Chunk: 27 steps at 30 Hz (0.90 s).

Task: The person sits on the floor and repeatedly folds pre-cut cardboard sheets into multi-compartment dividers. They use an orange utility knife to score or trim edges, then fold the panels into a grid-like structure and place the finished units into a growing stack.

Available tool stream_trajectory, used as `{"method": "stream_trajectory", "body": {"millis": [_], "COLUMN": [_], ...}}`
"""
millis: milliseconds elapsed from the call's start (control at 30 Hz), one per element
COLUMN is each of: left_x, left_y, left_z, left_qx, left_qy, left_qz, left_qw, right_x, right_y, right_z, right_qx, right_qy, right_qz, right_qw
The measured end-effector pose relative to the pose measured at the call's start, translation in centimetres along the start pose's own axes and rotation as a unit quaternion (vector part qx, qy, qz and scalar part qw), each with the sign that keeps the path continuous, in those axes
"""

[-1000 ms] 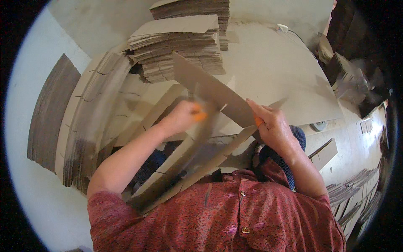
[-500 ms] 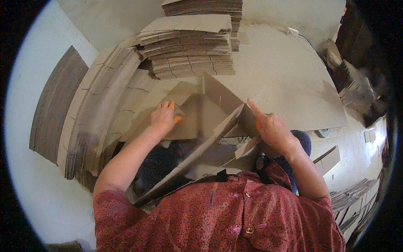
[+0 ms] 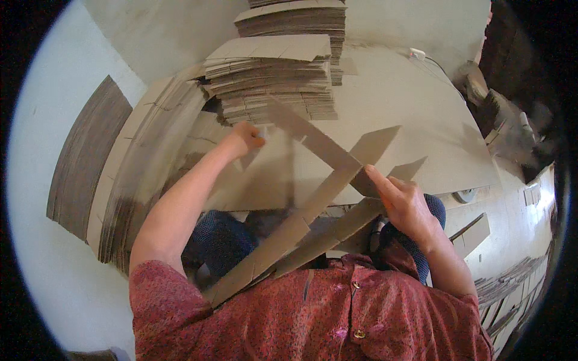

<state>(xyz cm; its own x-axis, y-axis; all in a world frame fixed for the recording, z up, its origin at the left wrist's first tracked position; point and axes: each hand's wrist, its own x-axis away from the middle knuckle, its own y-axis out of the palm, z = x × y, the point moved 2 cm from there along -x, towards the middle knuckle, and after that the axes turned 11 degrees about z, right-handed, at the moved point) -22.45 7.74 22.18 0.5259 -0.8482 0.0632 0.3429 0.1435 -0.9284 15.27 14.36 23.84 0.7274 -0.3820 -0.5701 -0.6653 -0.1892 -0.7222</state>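
My right hand (image 3: 402, 201) is closed on slotted cardboard strips, its index finger stretched along the place where they cross. One long cardboard strip (image 3: 265, 256) slants from there down toward my shirt. Another strip (image 3: 316, 141) reaches up and left, and shorter flaps stick out beyond the right hand. My left hand (image 3: 248, 137) is closed in front of the stacked sheets. A small blurred cardboard piece (image 3: 248, 157) shows just under its fingers and seems held by them; most of it is hidden.
Cardboard stacks stand at the back (image 3: 271, 78) and along the left wall (image 3: 141, 162). A large cardboard sheet (image 3: 415, 114) covers the work surface. At the right lie more strips (image 3: 509, 280), a loose cardboard piece (image 3: 472, 234) and a white plug with a cable (image 3: 416, 54).
My left hand has moved up toward the back stack and closed from spread fingers. The crossed strips in my right hand have turned and opened out, and that hand has shifted slightly down.
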Motion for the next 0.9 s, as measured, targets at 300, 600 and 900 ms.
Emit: {"method": "stream_trajectory", "body": {"millis": [300,600,900], "left_x": [1.5,-3.1,-12.4], "left_y": [2.6,-0.6,-3.7], "left_z": [9.5,12.4,13.3], "left_qx": [0.074,0.006,-0.117], "left_qy": [0.094,0.342,0.198], "left_qz": [-0.072,0.385,0.298], "left_qw": [0.990,0.857,0.926], "right_x": [-0.3,-1.3,-3.3], "right_y": [0.5,-1.5,-0.6], "right_z": [2.1,10.5,20.2], "right_qx": [-0.011,0.088,0.183], "right_qy": [0.074,0.186,0.179], "right_qz": [-0.058,-0.043,0.010], "right_qw": [0.996,0.978,0.967]}}
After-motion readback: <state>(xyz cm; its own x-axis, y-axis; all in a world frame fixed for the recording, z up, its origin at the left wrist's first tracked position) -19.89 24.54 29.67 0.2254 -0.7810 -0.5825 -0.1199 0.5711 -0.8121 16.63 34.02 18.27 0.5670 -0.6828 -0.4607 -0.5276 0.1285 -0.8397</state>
